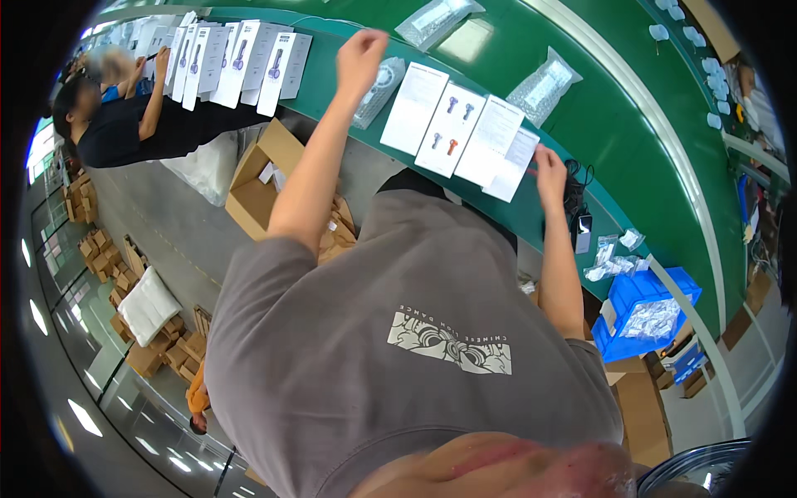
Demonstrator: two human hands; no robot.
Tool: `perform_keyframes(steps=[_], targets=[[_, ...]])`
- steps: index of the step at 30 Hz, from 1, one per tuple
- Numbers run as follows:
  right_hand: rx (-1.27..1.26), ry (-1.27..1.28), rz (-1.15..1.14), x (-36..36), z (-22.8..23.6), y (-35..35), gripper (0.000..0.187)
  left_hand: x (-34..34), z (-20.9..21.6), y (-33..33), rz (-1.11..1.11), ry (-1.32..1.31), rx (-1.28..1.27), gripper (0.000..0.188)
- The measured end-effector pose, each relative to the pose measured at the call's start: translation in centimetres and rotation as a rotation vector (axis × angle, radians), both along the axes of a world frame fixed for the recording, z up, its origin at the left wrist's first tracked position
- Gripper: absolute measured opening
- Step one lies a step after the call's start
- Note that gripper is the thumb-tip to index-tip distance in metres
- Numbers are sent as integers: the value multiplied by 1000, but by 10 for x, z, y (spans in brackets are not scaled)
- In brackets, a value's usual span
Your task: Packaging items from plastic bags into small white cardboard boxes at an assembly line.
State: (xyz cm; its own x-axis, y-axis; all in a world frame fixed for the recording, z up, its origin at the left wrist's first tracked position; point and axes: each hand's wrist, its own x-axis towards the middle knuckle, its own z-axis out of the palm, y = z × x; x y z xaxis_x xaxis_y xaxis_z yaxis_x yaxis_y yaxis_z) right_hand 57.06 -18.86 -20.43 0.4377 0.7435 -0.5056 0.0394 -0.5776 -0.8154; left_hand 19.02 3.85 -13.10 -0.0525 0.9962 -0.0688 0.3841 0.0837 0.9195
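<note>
We saw the person lean over a long green table [631, 124], and we took the fan of white leaflets [461, 129] lying on it as our landmark. The left hand [361, 58] hung raised above the table just left of the leaflets, its fingers curled loosely inward and holding nothing that we could make out; a clear bagged item [378, 90] lay right under it. The right hand [550, 170] rested at the right end of the leaflets, its fingers bent down onto the edge of the last sheet [513, 166], though we could not tell whether they pinched it or only touched it. Just right of that hand lay a black cable with a small adapter [579, 207]. Beyond the leaflets, farther across the table, sat two more clear bags [544, 83]. Well to the left of the leaflets stood a row of white boxes [241, 58], with another person's arm [154, 95] beside them. Down to the right of the leaflets we saw a blue bin [643, 307] of small clear packets.
</note>
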Motion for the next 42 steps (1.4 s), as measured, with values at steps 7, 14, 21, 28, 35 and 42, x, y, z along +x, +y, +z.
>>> perform_keyframes(steps=[7,14,21,28,35,42], targets=[[-103,-434,-149,44,-69,122,59,99,-116,137,-434,689,-27,79],[-238,-206,135,62,-85,180,66,73,-115,135,-463,483,-19,68],[52,367,284,-21,34,251,58,-144,-86,39,-154,399,-209,71],[87,402,795,-171,83,328,65,-123,-76,15,-315,343,-302,70],[234,118,1430,-248,90,334,69,-94,-9,44,-14,-345,-205,67],[516,-618,1313,-233,-2,441,76,-193,-121,9,-259,326,-347,64]])
